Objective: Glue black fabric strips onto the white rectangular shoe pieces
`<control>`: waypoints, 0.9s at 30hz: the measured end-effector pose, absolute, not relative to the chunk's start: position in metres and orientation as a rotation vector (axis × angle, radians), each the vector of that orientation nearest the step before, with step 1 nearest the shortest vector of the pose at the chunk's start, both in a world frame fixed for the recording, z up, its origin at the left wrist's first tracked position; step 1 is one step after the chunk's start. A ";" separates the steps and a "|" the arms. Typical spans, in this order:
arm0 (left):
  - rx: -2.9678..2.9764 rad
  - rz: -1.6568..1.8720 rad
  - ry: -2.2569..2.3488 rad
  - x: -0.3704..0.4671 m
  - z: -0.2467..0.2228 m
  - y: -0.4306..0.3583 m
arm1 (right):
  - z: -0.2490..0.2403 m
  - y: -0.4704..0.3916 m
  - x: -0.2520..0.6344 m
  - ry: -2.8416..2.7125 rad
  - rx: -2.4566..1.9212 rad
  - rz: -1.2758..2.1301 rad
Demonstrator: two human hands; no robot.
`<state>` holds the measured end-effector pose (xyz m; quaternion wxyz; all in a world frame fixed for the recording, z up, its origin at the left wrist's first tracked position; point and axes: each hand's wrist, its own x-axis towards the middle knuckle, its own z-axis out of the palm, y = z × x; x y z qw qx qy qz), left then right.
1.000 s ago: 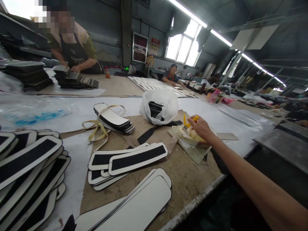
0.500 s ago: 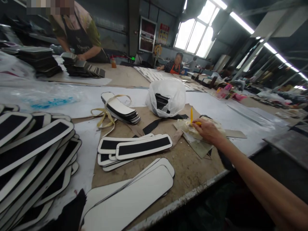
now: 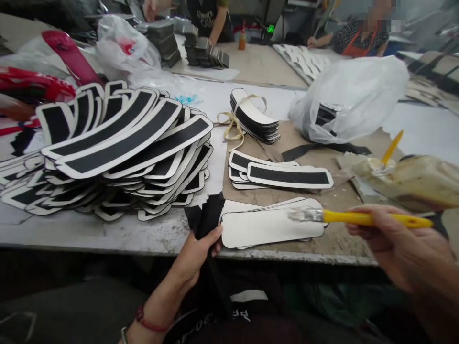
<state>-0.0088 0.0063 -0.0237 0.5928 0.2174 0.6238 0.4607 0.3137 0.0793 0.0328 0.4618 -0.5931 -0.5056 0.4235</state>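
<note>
My right hand point(image 3: 398, 243) is closed around the yellow handle of a paintbrush point(image 3: 358, 218). The bristles lie over the right part of a plain white curved piece point(image 3: 268, 227), the top one of a small stack at the table edge. My left hand point(image 3: 201, 248) grips a bunch of black fabric strips point(image 3: 210, 212), its thumb beside the left end of the white piece. Behind the stack are several white pieces with black centres point(image 3: 290, 175). A plastic-wrapped glue container point(image 3: 412, 181) at the right has a second yellow handle point(image 3: 392, 147) standing in it.
A big heap of black-centred white pieces point(image 3: 125, 143) covers the table's left. Farther back lie a bundle with a beige ribbon point(image 3: 256, 114) and a white plastic bag point(image 3: 351, 95). Two people point(image 3: 362, 40) work across the table, near an orange bottle point(image 3: 242, 38).
My right hand has come back from the glue container to the white stack, with the paintbrush. The view has swung left and down, bringing my left hand and the black strips into sight.
</note>
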 end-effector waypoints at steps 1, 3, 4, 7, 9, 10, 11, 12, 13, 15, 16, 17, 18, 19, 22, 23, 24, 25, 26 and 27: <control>0.511 1.066 1.435 -0.009 -0.024 0.006 | 0.032 0.070 0.285 -1.217 -1.408 1.185; 0.529 1.062 1.404 -0.010 -0.026 0.005 | 0.029 0.057 0.241 -1.243 -1.361 1.346; 0.538 1.064 1.387 -0.011 -0.027 0.005 | 0.026 0.053 0.226 -1.260 -1.341 1.377; 0.561 1.076 1.352 -0.014 -0.031 0.004 | 0.016 0.048 0.205 -1.317 -1.342 1.385; 0.583 1.076 1.341 -0.016 -0.033 0.003 | 0.011 0.047 0.202 -1.346 -1.367 1.367; 0.594 1.078 1.337 -0.016 -0.034 0.003 | 0.011 0.047 0.202 -1.361 -1.379 1.356; 0.603 1.082 1.333 -0.017 -0.035 0.003 | 0.011 0.047 0.202 -1.379 -1.396 1.341; 0.611 1.085 1.329 -0.017 -0.036 0.002 | 0.012 0.047 0.203 -1.402 -1.421 1.316; 0.619 1.088 1.326 -0.018 -0.037 0.002 | 0.014 0.047 0.204 -1.431 -1.453 1.277; 0.635 1.089 1.328 -0.018 -0.038 0.002 | 0.020 0.047 0.208 -1.494 -1.528 1.165; 0.642 1.087 1.336 -0.018 -0.038 0.001 | 0.023 0.046 0.211 -1.520 -1.567 1.097; 0.651 1.084 1.347 -0.018 -0.039 0.001 | 0.026 0.046 0.215 -1.540 -1.602 1.029; 0.661 1.082 1.356 -0.018 -0.039 0.000 | 0.028 0.046 0.218 -1.556 -1.633 0.964; 0.670 1.081 1.366 -0.017 -0.039 0.000 | 0.030 0.045 0.223 -1.572 -1.660 0.903; 0.692 1.079 1.398 -0.016 -0.039 0.000 | 0.032 0.043 0.237 -1.636 -1.713 0.724; 0.690 1.081 1.409 -0.015 -0.039 -0.001 | 0.032 0.042 0.242 -1.663 -1.723 0.663; 0.685 1.083 1.419 -0.015 -0.039 -0.001 | 0.032 0.042 0.247 -1.691 -1.733 0.603; 0.682 1.084 1.427 -0.014 -0.040 -0.001 | 0.032 0.041 0.251 -1.715 -1.743 0.545; 0.680 1.084 1.433 -0.014 -0.040 -0.001 | 0.032 0.040 0.254 -1.741 -1.753 0.490; 0.682 1.084 1.438 -0.014 -0.041 -0.001 | 0.033 0.039 0.257 -1.768 -1.757 0.433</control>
